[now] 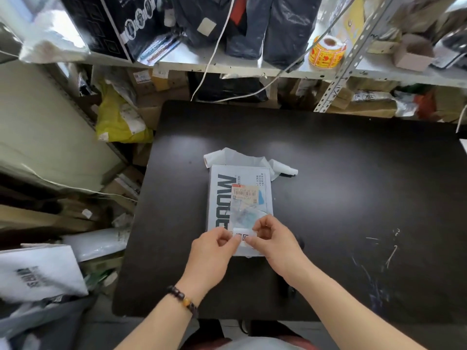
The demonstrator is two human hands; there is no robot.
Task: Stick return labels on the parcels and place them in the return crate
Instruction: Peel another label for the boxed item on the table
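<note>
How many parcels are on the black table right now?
1: a white bagged parcel at the middle of the black table, its near end under the left hand and right hand, which pinch a small label between them.

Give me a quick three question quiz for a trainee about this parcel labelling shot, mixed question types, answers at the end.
1. True or false: both hands pinch the small white label over the near end of the parcel.
2. Which wrist wears the bead bracelet? A) left B) right
3. Fill in: the roll of yellow stickers sits on the ____ behind the table.

Key: 1 true; 2 A, beside the left hand, not the right hand; 3 shelf.
</note>
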